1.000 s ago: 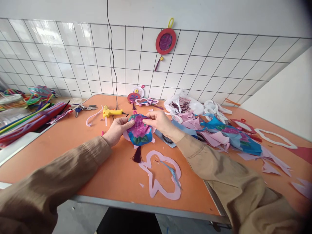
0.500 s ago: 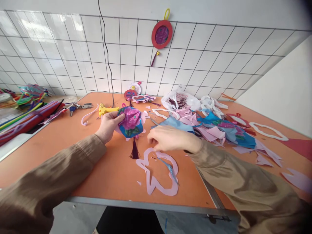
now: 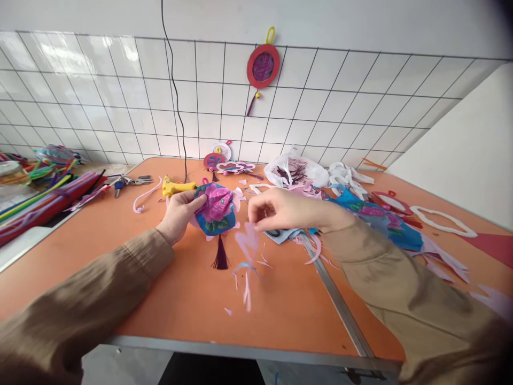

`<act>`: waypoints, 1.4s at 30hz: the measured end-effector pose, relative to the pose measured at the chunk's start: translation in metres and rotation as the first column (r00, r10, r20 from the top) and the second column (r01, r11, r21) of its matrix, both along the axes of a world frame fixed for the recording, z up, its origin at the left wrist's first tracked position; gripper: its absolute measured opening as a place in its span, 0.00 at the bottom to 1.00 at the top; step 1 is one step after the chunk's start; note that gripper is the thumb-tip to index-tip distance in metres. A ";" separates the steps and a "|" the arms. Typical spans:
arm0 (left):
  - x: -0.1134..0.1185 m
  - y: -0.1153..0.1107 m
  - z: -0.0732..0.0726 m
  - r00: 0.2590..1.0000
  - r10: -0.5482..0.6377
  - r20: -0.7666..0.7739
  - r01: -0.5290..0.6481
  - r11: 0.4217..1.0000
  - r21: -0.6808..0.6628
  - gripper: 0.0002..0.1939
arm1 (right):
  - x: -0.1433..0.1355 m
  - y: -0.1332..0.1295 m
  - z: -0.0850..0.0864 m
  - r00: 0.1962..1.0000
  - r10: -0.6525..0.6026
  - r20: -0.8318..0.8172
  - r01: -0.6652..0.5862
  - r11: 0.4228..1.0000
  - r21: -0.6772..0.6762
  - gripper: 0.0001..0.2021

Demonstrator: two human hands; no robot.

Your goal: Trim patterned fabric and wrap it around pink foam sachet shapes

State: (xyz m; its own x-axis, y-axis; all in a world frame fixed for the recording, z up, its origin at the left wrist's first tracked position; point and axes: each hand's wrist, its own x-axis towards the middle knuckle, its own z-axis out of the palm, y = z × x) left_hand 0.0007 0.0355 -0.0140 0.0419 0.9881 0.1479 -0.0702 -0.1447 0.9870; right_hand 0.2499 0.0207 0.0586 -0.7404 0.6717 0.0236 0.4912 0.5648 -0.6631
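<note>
Apparently so its flowered face is left uncovered, the ornament, left of centre, is pinched at its left edge by the left hand, partly hidden behind it. To the right, a pink paper scrap is pinched by the right hand; its blurred outline cannot be traced.

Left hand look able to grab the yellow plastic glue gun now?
Probably not without letting go: the left hand holds the blue-and-pink floral fabric ornament, though the glue gun lies close beyond.
</note>
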 end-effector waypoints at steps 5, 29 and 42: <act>0.003 -0.002 0.001 0.999 -0.026 0.027 0.027 0.999 -0.037 0.23 | 0.014 0.006 0.011 0.938 -0.181 -0.296 0.200 0.979 0.035 0.14; 0.007 -0.007 0.001 0.985 -0.103 0.138 0.110 0.993 -0.044 0.18 | 0.000 -0.006 0.008 0.837 0.292 -0.462 -0.108 0.917 0.385 0.11; 0.005 -0.005 -0.002 0.966 -0.138 0.219 0.165 0.980 -0.108 0.17 | -0.025 0.011 -0.038 0.900 -0.019 -0.435 0.193 0.913 0.359 0.06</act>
State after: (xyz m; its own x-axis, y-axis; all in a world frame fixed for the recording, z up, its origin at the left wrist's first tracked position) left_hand 0.0062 0.0309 -0.0158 0.1737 0.9837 0.0456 -0.2884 0.0066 0.9575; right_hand 0.2245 0.0316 0.0206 -0.5276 0.6176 0.5833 0.2920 0.7766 -0.5582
